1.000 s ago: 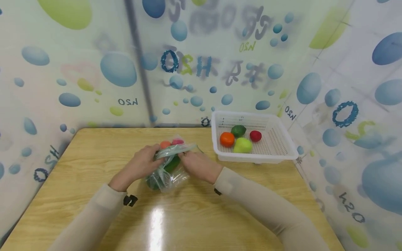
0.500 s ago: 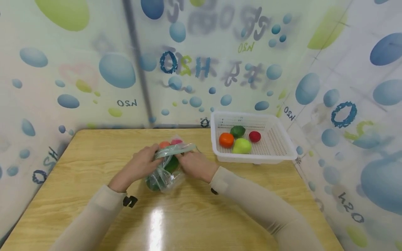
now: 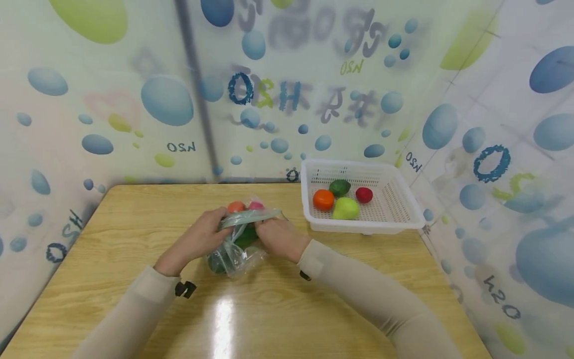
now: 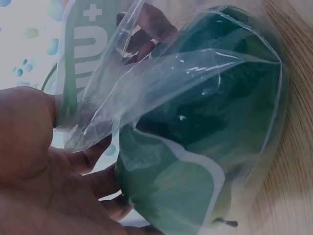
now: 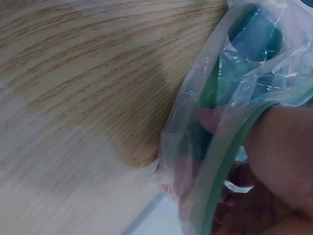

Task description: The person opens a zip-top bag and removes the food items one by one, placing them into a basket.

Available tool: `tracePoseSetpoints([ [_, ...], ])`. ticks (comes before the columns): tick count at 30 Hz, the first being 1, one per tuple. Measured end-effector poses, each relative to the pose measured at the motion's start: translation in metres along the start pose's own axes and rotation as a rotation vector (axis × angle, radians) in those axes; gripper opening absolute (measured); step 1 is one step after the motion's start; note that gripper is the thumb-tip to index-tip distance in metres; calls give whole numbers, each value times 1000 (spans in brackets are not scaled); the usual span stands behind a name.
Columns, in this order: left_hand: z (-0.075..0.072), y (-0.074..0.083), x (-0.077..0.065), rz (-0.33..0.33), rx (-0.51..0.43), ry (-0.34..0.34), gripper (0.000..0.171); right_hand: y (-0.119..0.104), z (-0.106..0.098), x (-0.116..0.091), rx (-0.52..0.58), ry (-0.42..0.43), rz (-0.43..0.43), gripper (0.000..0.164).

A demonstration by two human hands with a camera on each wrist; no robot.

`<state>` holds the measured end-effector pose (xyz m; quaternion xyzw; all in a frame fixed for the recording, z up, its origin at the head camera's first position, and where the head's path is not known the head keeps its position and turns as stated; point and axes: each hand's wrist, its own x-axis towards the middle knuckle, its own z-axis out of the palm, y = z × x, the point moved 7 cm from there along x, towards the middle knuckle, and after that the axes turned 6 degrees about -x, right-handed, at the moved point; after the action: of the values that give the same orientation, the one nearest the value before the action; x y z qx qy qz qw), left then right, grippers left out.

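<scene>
On the head view, your left hand (image 3: 203, 234) is gripping the clear bag (image 3: 235, 252) on the counter (image 3: 134, 219), your right hand (image 3: 280, 238) is reaching into its mouth, and mirrored "H2O" is marking the wall (image 3: 314, 60); on the left wrist, a green band (image 4: 68, 63) is carrying a white "+"; on the right wrist, plastic is veiling your right hand's hold, so I cannot tell its grip

The bag (image 3: 238, 253) is crinkled, glossy clear plastic. Beneath it, the table (image 3: 287, 309) has a shiny wood-grain surface; right of the bag, the basket (image 3: 358, 227) is plastic, probably smooth.

Bubble-printed backdrop (image 3: 287, 114) behind wooden table (image 3: 278, 309)
</scene>
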<state>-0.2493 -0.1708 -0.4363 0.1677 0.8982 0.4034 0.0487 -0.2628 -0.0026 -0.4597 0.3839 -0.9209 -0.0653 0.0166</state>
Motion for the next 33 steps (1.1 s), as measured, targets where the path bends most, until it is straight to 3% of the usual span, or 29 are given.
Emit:
tracePoseSetpoints([
  [5, 1, -1, -1, -3, -12, 9, 8, 2, 2, -1, 109, -15, 0, 70],
  [8, 1, -2, -2, -5, -15, 13, 10, 2, 0, -4, 170, -4, -15, 61],
  [13, -1, -4, -3, -8, -7, 26, 14, 1, -12, -10, 238, 96, -97, 39],
  [22, -4, -9, -6, -49, -13, 26, 17, 6, -34, -35, 372, 174, -172, 41],
  [26, -4, -10, -8, -81, -24, 10, 18, 10, -45, -45, 268, 223, -164, 42],
  [33, -2, -11, -4, -77, -15, 9, 18, 10, -64, -59, -84, 357, -172, 37],
])
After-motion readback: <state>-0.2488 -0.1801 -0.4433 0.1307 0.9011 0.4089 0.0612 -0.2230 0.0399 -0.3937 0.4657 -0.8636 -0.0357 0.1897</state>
